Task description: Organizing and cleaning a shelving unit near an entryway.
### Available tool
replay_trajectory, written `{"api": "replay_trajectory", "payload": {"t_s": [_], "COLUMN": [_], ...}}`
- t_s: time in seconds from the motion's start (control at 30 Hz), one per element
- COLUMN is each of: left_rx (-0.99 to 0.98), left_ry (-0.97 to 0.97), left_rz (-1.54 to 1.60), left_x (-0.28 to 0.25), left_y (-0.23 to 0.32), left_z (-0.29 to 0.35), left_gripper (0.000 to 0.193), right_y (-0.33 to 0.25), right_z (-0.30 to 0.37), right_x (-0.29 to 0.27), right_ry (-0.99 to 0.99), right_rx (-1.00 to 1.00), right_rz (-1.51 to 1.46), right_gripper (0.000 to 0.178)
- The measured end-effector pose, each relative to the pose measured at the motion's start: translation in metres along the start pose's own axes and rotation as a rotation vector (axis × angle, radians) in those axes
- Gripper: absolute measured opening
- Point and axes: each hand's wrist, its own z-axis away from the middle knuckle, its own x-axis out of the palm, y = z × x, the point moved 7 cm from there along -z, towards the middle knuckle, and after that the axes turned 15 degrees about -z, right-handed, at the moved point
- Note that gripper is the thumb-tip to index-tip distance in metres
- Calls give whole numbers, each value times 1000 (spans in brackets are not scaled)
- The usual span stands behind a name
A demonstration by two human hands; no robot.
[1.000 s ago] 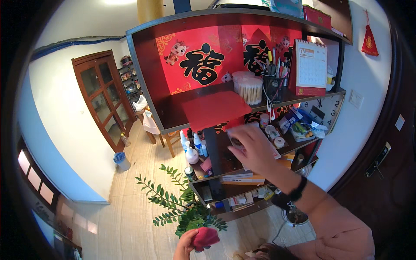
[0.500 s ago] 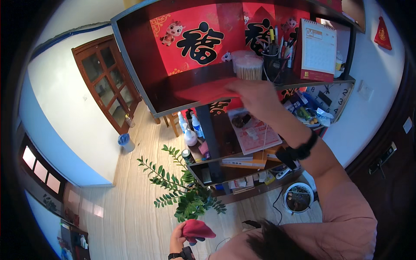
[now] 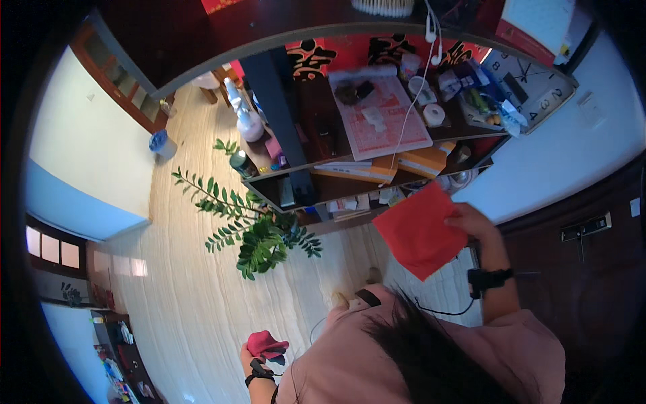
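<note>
My right hand point(image 3: 469, 222) is closed on the edge of a red square cloth point(image 3: 422, 232), which hangs spread out in front of the shelf unit point(image 3: 393, 17) at the right. In my left hand point(image 3: 249, 357), low and near my body, is a bunched dark pink cloth point(image 3: 266, 344); a dark bit shows beneath it. Each wrist carries a black band with a small device. Below the shelf's upper board lie a red-and-white printed sheet point(image 3: 397, 135), a roll of white tape point(image 3: 434, 115) and white earphones point(image 3: 437, 57) on a dangling wire.
A leafy green potted plant point(image 3: 259, 242) stands on the floor before the shelf. White spray bottles point(image 3: 247, 124) and a dark jar point(image 3: 243, 163) sit at the shelf's left end. A wall clock point(image 3: 531, 87) leans at its right. Further left is a blue-lined bin point(image 3: 162, 144).
My right hand has come down off the upper shelf board, bringing the red cloth out to the right. My view has tilted downward. The left hand still holds the pink cloth.
</note>
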Motion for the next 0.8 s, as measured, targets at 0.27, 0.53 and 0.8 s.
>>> {"api": "replay_trajectory", "payload": {"t_s": [0.27,0.53,0.8], "left_rx": [-347,-319,-445], "left_ry": [-110,-119,-388], "left_rz": [320,361,277], "left_x": [16,44,161], "left_y": [-7,-12,46], "left_z": [2,16,18], "left_gripper": [32,46,50], "right_y": [240,266,318], "right_z": [-200,-363,-378], "right_x": [119,157,193], "right_ry": [114,261,429], "right_rx": [179,14,189], "right_rz": [-559,-1368,-1209], "right_gripper": [31,29,30]}}
